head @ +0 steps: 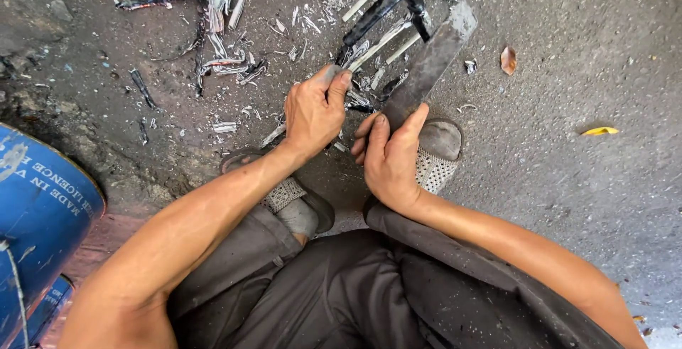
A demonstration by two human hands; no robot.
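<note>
the black cable (380, 11) lies on the ground just ahead of the person's feet, bent into a loop with its far end curling near the tip of the blade. the left hand (315, 111) is clenched around the near end of the cable, thumb pressed on top, pinning it low to the ground. the right hand (389, 157) grasps the handle end of a long flat blade (430, 65), fingers wrapped, thumb lying along the metal. the blade runs up and away from the hand, its dull grey face turned up, its edge just beside the cable loop. pale strips (380, 42) show inside the loop, touching the cable. around the cable, shavings (224, 61) of black and white material are scattered across the grey ground (568, 36), thickest to the upper left. both feet wear sandals (437, 153), one under each hand. dark trousers (341, 292) fill the lower view. a blue drum (39, 207) stands at the left edge. a yellow leaf (600, 131) lies well apart on the right.
</note>
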